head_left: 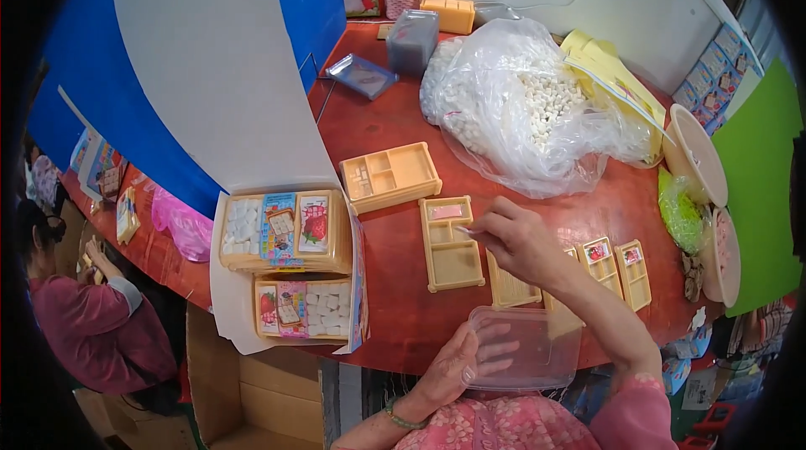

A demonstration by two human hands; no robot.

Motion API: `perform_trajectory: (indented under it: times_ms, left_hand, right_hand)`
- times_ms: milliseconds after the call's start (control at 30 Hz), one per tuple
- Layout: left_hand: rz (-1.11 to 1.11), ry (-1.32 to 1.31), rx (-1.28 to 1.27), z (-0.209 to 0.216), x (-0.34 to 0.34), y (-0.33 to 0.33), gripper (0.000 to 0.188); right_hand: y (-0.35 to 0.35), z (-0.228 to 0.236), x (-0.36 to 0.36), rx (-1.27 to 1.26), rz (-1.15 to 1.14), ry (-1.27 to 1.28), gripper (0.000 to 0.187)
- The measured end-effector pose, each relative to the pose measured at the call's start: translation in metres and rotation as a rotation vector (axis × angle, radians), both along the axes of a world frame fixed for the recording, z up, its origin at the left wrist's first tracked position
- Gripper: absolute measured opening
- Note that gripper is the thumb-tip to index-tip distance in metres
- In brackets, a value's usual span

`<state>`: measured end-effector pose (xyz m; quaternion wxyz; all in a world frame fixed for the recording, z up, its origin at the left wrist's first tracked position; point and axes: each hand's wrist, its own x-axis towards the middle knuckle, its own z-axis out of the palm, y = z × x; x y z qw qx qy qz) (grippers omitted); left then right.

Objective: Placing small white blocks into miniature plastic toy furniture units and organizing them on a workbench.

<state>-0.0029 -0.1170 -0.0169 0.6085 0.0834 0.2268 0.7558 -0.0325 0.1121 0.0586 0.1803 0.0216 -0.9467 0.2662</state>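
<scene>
My right hand (519, 238) reaches over a row of beige compartment trays, with thumb and fingers pinched on a small white piece (464, 231). Its exact kind is too small to make out. Below the fingertips lies a beige tray (454, 269) with a pink packet (446, 211) in its far compartment. Next to it, a second beige tray (512, 289) is partly hidden by my right hand and forearm. At the table's front edge my left hand (463, 359) holds the left side of a clear plastic box (537, 366), its fingers spread along it.
A big clear bag of white pieces (537, 114) covers the back. A stack of beige trays (389, 175) stands left of centre. Further left, a white carton (232, 307) holds filled trays. Pink basins (695, 148) are at the right. Another person (101, 324) works at far left.
</scene>
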Motion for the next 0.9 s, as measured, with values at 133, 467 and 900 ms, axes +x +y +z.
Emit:
perform_trajectory:
  times_ms: [133,467,900]
  left_hand:
    - [-0.002,0.101,0.053,-0.003,0.001,-0.004,0.065]
    - [-0.008,0.025,0.049,-0.001,-0.003,-0.006,0.072]
    - [0.021,-0.004,0.032,0.011,-0.014,-0.021,0.068]
  right_hand:
    - [0.005,-0.022,-0.030,0.211,0.089,0.071,0.018]
    - [0.009,-0.036,-0.036,0.632,0.203,-0.099,0.037]
    - [-0.007,-0.039,-0.025,0.587,0.151,-0.143,0.056]
